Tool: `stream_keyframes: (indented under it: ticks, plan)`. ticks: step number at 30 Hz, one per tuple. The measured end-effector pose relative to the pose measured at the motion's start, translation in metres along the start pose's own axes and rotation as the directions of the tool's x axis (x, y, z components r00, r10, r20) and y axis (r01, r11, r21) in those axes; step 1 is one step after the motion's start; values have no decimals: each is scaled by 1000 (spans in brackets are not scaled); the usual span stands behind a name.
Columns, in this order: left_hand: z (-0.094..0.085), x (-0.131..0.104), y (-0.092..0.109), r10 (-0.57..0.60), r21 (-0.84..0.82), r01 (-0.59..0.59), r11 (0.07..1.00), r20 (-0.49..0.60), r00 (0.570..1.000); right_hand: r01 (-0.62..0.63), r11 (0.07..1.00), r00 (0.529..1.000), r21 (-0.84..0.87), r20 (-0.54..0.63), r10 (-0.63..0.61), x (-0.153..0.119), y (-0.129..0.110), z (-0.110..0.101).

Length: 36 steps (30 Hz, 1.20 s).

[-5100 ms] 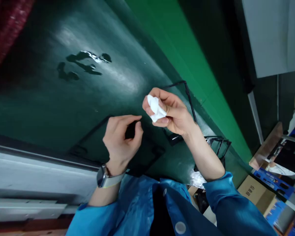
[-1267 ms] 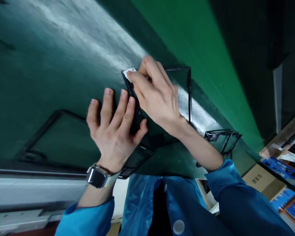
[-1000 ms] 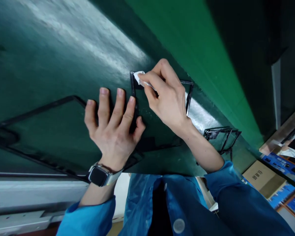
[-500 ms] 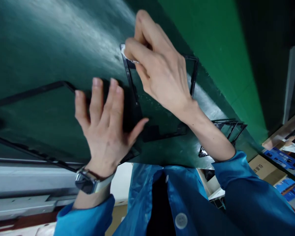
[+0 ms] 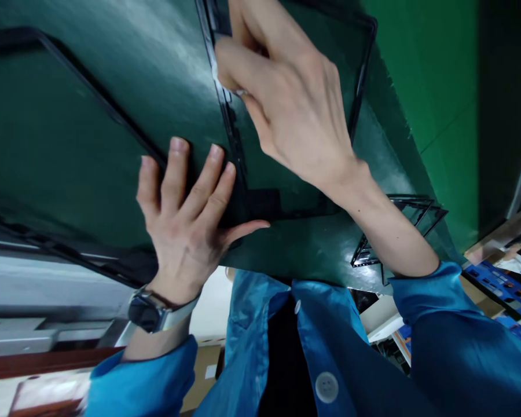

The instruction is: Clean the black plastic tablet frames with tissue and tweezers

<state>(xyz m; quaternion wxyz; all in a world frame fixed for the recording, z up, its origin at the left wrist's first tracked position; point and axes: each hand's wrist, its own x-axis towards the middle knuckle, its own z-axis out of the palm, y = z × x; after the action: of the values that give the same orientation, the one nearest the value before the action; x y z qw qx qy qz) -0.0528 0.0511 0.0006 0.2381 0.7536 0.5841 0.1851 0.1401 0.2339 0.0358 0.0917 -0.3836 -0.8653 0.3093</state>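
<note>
My right hand (image 5: pixel 297 107) is closed in a pinch around a small white wipe (image 5: pixel 219 80), mostly hidden by the fingers. It presses the wipe against the left side bar of a thin black rectangular frame (image 5: pixel 263 204) lying on the green tabletop (image 5: pixel 304 249). My left hand (image 5: pixel 186 231) lies palm down with fingers spread, beside and partly over the near left corner of this frame. Its fingertips also come close to the bar of a larger black frame (image 5: pixel 99 101) at the left. What lies beneath the left palm is hidden.
Several black frames (image 5: pixel 410 202) lie in a loose pile at the right, just beyond my right forearm. The table's near edge runs in front of my body. Blue items (image 5: pixel 499 284) and a cardboard box (image 5: pixel 481 298) are at the lower right.
My right hand has slid the wipe from the far left corner down along the frame's left bar, nearer to me. The left hand stays spread by the near corner. The view has shifted.
</note>
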Motion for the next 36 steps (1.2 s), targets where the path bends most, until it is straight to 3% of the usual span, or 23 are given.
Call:
stream_keyframes:
  ticks: [3, 6, 9, 18, 21, 27, 32, 36]
  plan:
    - [0, -1, -3, 14, -4, -14, 1000, 12, 1000, -2, 983, 1000, -184, -12, 0, -15, -13, 6]
    - [0, 0, -6, 5, -13, -5, 1000, 5, 1000, 27, 973, 997, -231, 75, -10, -28, -25, 8]
    - [0, 0, -9, -10, -33, 9, 999, -23, 1000, 43, 967, 988, -252, 152, -4, -40, -35, 11]
    - [4, -2, -21, -55, -108, 59, 992, 43, 998, 78, 976, 983, -203, 176, -42, -82, -54, 29]
    - [3, -1, -22, -86, -107, 95, 990, 83, 993, 86, 983, 983, -164, 176, -56, -82, -53, 27]
    - [-3, 3, -22, -140, -87, 163, 983, 219, 966, 15, 982, 999, -189, 50, -5, -65, -50, 29]
    - [4, 3, -21, -148, -120, 169, 978, 164, 975, 83, 982, 994, -170, 90, -68, -82, -54, 37]
    - [7, 4, -20, -170, -107, 190, 976, 176, 970, 47, 978, 999, -205, -1, -48, -78, -46, 39]
